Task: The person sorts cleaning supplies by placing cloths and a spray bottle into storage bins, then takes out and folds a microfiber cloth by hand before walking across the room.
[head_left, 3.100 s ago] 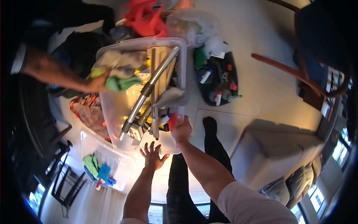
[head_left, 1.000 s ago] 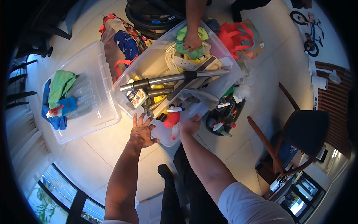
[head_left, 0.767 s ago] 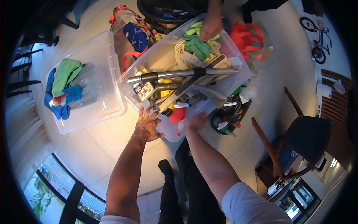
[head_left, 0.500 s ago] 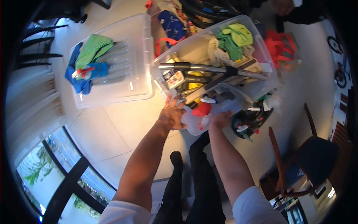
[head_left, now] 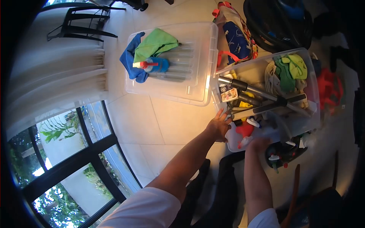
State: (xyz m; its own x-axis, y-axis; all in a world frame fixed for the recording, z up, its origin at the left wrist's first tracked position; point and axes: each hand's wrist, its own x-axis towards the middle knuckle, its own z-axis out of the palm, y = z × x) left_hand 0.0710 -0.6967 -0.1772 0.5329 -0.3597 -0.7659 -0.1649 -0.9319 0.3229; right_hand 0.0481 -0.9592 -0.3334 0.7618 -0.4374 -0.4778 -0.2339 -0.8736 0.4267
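Note:
A clear plastic storage box (head_left: 315, 83) stands on the floor in front of me, filled with cleaning things. My left hand (head_left: 219, 126) is against its near left corner, fingers spread at the rim. Over the near wall is my right hand (head_left: 260, 144), its fingers blurred and mostly hidden. Between the hands, inside the box, lies a red-and-white spray nozzle (head_left: 245, 130). Metal vacuum tubes (head_left: 262, 93) lie slantwise across the box. Green cloths (head_left: 295, 66) and a coiled white cord (head_left: 270, 76) fill the far end.
Left of the box, its lid (head_left: 197, 91) holds a green cloth (head_left: 156, 45), a blue cloth (head_left: 131, 53) and a blue spray bottle (head_left: 157, 65). Dark bottles (head_left: 283, 154) stand at the near right. Behind are a patterned bag (head_left: 237, 38), a black vacuum (head_left: 279, 26) and a red bag (head_left: 330, 89).
My view has swung left, so the box and lid appear farther right. Both hands stay at the near end of the box, and its contents look the same.

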